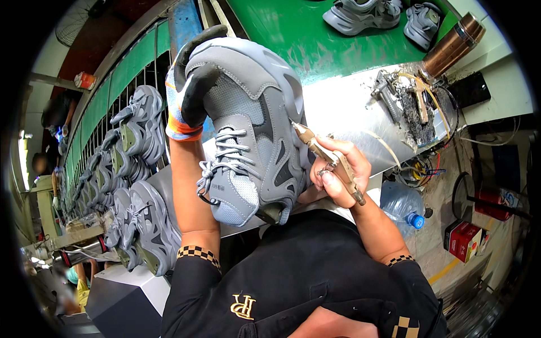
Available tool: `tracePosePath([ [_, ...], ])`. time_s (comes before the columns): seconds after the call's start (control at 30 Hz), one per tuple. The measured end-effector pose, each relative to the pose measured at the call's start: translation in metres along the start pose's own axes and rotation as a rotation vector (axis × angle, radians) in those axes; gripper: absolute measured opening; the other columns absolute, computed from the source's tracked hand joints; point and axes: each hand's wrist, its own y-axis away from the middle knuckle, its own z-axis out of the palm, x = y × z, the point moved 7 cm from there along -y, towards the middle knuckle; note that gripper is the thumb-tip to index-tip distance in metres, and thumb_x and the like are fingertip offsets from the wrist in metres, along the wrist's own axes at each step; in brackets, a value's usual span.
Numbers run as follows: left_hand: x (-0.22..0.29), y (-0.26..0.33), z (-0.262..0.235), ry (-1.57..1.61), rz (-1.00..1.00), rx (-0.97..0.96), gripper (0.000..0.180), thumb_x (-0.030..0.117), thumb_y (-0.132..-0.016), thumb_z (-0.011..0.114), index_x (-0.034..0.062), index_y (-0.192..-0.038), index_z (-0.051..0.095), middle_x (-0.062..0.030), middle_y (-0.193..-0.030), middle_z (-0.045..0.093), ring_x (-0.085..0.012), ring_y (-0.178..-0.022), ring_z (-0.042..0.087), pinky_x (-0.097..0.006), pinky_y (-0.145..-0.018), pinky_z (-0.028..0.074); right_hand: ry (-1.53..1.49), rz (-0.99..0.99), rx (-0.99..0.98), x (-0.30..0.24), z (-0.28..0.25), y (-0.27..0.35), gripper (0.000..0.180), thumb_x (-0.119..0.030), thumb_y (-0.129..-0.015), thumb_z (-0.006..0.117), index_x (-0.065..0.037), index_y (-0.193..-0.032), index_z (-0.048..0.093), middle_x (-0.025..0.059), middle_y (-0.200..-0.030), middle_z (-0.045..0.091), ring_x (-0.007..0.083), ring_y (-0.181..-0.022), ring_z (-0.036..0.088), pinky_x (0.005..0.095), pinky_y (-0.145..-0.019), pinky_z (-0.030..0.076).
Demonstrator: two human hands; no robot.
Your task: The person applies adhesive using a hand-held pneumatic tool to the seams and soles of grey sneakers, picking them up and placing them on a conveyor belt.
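Observation:
A grey sneaker [248, 84] is held up in front of me, toe at the top and laces facing me. My left hand [189, 90], in a white, orange and black work glove, grips it by the toe end. My bare right hand [344, 169] is closed around a brass-coloured pen-like tool [332, 160] with a pointed nozzle and small fittings on its side. The nozzle's tip is at the side of the sole, by the upper's lower edge; I cannot tell whether it touches. White laces [231, 152] are tied on the shoe.
On the left, several matching sneakers [143, 124] stand on a rack. More sneakers [366, 14] lie on the green surface [270, 28] ahead. A copper flask [453, 45] and metal tools [389, 98] are at the right. A water bottle [401, 205] and red box [463, 241] are below.

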Motion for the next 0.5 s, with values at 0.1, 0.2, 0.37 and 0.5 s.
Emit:
tracePosePath([
  [0.1, -0.004, -0.017, -0.003, -0.040, 0.122, -0.035, 0.084, 0.053, -0.068, 0.075, -0.0050, -0.124, 0.053, -0.0099, -0.108, 0.063, -0.0179, -0.100, 0.061, -0.030, -0.090, 0.048, 0.005, 0.066, 0.016, 0.006, -0.001, 0.008, 0.048, -0.005, -0.083, 0.053, 0.012, -0.127, 0.044, 0.0077, -0.061, 0.053, 0.0116, -0.049, 0.051, 0.0258, -0.047, 0.044],
  [0.2, 0.019, -0.008, 0.018, -0.021, 0.163, -0.056, 0.082, 0.053, -0.070, 0.074, -0.0050, -0.124, 0.053, -0.0102, -0.108, 0.063, -0.0183, -0.100, 0.061, -0.030, -0.090, 0.048, -0.025, 0.117, 0.069, 0.005, -0.001, 0.014, 0.047, -0.003, -0.078, 0.055, 0.010, -0.123, 0.050, 0.0058, -0.066, 0.058, 0.0091, -0.055, 0.055, 0.0236, -0.054, 0.046],
  [0.37, 0.047, 0.012, 0.039, 0.019, 0.235, -0.024, 0.077, 0.051, -0.075, 0.069, -0.0053, -0.125, 0.052, -0.0105, -0.108, 0.062, -0.0191, -0.100, 0.060, -0.031, -0.091, 0.047, 0.018, 0.103, 0.049, 0.002, 0.007, 0.025, 0.047, -0.001, -0.076, 0.057, 0.009, -0.122, 0.053, 0.0053, -0.070, 0.061, 0.0076, -0.059, 0.057, 0.0222, -0.057, 0.046],
  [0.5, 0.042, 0.008, 0.036, -0.048, 0.317, -0.047, 0.074, 0.049, -0.078, 0.066, -0.0047, -0.127, 0.051, -0.0094, -0.111, 0.060, -0.0179, -0.103, 0.057, -0.031, -0.094, 0.044, 0.030, 0.066, 0.031, 0.008, 0.003, 0.033, 0.048, -0.004, -0.081, 0.053, 0.012, -0.126, 0.045, 0.0070, -0.059, 0.056, 0.0106, -0.049, 0.053, 0.0245, -0.048, 0.046],
])
